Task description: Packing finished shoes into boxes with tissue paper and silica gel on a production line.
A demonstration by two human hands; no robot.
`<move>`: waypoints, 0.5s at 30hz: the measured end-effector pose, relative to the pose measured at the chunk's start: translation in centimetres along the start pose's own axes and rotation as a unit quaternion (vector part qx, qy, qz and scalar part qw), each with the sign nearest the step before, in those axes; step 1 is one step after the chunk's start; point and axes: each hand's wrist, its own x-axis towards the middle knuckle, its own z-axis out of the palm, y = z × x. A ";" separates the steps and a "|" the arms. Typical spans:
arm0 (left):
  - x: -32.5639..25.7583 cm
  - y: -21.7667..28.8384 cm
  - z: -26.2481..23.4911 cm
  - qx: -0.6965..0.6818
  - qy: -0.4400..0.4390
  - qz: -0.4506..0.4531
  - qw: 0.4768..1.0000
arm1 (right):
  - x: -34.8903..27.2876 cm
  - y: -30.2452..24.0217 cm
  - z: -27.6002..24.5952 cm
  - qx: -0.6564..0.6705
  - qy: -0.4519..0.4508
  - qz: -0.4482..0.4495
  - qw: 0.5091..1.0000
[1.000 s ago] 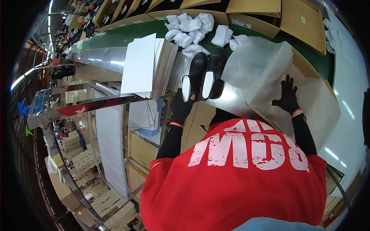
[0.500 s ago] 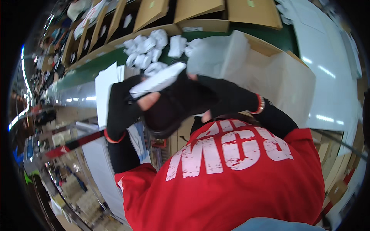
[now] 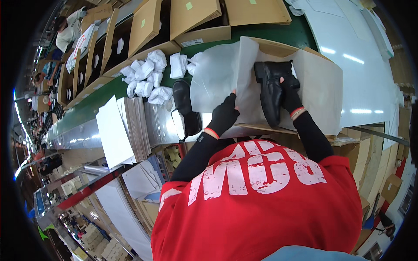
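My right hand [image 3: 291,96], in a black glove, grips a black boot [image 3: 271,89] that lies on its side inside an open cardboard box [image 3: 278,45] lined with white tissue paper [image 3: 320,93]. My left hand [image 3: 224,115], also gloved, pinches the edge of a raised flap of tissue paper [image 3: 217,74] to the left of that boot. A second black boot [image 3: 185,108] lies sole-up on the metal edge of the belt, just left of my left hand.
A stack of white sheets [image 3: 124,130] lies at the left on the metal ledge. Several crumpled white paper wads [image 3: 148,78] sit on the green conveyor [image 3: 87,113]. Open cardboard boxes [image 3: 193,17] line the far side. Other people [image 3: 67,30] work at the upper left.
Both boots lay together beside the box a second ago. I lifted one with both hands, and it now lies in the box under my right hand. My left hand has taken the paper's edge.
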 end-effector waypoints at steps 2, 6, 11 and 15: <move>0.2 0.5 0.6 -0.025 -0.013 -0.042 0.999 | 0.7 0.2 0.3 0.024 0.038 0.022 0.999; 0.2 -0.1 0.8 -0.056 -0.002 -0.019 0.998 | -0.8 0.4 2.3 0.040 0.061 -0.020 0.997; -0.4 -0.6 1.3 -0.064 -0.012 0.011 0.998 | 4.0 2.4 3.9 0.175 0.019 -0.025 0.984; -1.6 0.5 1.4 -0.076 -0.034 -0.012 0.996 | 7.2 5.7 3.2 0.160 -0.051 0.015 0.986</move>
